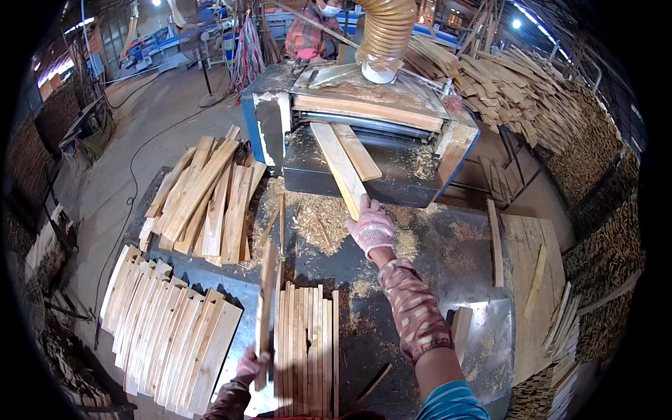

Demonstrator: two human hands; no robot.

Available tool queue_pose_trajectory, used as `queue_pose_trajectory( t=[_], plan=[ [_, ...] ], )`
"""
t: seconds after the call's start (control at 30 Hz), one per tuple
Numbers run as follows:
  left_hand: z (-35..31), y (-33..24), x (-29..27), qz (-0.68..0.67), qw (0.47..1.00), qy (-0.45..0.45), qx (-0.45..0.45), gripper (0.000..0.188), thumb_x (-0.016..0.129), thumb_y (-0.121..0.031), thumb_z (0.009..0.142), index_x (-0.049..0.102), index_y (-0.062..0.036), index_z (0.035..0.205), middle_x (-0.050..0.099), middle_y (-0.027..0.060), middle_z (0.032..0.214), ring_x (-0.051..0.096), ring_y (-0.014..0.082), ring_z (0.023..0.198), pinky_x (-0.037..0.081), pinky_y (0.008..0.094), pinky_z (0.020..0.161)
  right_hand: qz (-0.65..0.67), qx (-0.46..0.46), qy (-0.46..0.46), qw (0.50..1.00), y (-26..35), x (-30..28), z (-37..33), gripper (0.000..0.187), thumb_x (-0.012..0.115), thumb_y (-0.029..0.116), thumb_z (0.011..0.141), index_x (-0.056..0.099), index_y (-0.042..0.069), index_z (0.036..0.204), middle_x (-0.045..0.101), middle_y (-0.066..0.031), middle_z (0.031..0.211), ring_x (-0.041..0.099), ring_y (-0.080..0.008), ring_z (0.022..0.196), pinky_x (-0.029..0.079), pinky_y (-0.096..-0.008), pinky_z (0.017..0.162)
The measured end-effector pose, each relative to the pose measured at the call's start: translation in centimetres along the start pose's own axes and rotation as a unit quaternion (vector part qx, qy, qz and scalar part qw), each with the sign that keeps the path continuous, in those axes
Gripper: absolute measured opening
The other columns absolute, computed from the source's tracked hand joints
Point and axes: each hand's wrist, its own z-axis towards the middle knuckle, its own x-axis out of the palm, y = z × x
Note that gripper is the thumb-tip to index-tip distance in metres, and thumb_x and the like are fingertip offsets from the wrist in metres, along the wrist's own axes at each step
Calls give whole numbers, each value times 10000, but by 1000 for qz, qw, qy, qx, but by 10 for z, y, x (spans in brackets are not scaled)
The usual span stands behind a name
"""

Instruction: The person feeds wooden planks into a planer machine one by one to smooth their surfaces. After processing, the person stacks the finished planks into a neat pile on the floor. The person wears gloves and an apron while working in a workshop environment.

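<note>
My right hand [371,227], in a pinkish work glove, grips the near end of a long wooden board [337,164]. That board's far end lies in the opening of a planer [367,101]. A second, shorter board [357,152] rests beside it on the planer's bed [308,164], its far end under the same opening. My left hand [250,365], also gloved, is closed on the lower part of another wooden board [265,315], tilted nearly upright. That board is next to a tight row of narrow boards [304,350].
Stacked boards [171,332] and a loose pile [210,196] lie on the left. Shavings [315,220] cover part of the metal table [448,238]. A yellow hose [388,35] rises from the planer. Behind it is another person [311,31]. A big heap of boards [518,91] stands far right.
</note>
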Motion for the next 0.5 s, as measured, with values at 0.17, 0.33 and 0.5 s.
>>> queue_pose_trajectory(
  t=[0.17, 0.33, 0.5],
  plan=[
    [-44, -49, 25, 183, 975, 67, -109, 671, 456, -648, 919, 526, -164, 1379, 689, 171, 1135, 619, 390, 1118, 486, 441, 949, 12, 17, 15, 1000, 10, 13, -43, 847, 699, 392, 838, 281, 72, 1502, 566, -247, 1177, 679, -337, 913, 586, -400, 709],
    [-17, -15, 31, 25, 994, 60, -83, 703, 677, -489, 869, 453, -82, 1395, 701, 170, 1089, 650, 351, 1062, 490, 432, 926, 268, 38, 97, 958, 8, 55, -162, 877, 724, 230, 847, 214, 113, 1551, 574, -256, 1106, 679, -313, 823, 612, -335, 526],
    [19, -95, 34, 90, 986, -97, 100, 939, 768, -455, 825, 280, -68, 1527, 488, 220, 1404, 510, 345, 1269, 441, 422, 1028, 395, 128, 221, 882, 9, 93, -312, 882, 757, 330, 813, 308, 62, 1523, 624, -199, 1171, 661, -280, 996, 573, -380, 854]
  ],
)
